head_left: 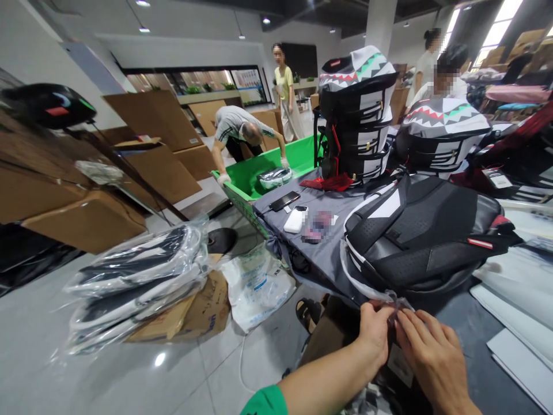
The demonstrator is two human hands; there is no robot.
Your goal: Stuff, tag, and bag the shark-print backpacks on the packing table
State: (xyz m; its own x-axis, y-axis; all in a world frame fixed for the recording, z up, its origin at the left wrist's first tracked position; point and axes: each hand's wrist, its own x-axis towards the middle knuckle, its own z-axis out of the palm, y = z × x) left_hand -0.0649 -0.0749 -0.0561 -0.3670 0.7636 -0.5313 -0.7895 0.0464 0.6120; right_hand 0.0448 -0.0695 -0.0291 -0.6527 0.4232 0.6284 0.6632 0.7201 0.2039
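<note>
The clear plastic film (395, 304) is pinched by the left hand (372, 333) and the right hand (432, 358), which are held close together and clamped on it at the lower edge of a black backpack (421, 236). The film seems to run up along the backpack's side, though it is thin and hard to make out. A white tag (400, 366) is seen just below the hands; its print is too small to be read. The backpack, marked with white panels and a red tab (479, 243), lies on a table covered with grey cloth (319, 271).

Two backpacks with a shark-mouth pattern (356, 112) are stacked beyond it, and another (443, 132) lies alongside. A phone (284, 200), a white power bank (295, 219) and a pixelated packet (317, 226) are placed on the cloth. Past the table end, a green bin (276, 161) is reached into by a bending co-worker (239, 129) in gloves. On the floor to the left, backpacks sealed in plastic (138, 282) are piled on a cardboard box (205, 311), beside a white sack (254, 291) with blue printing that cannot be read. The printing on the box is also unreadable.
</note>
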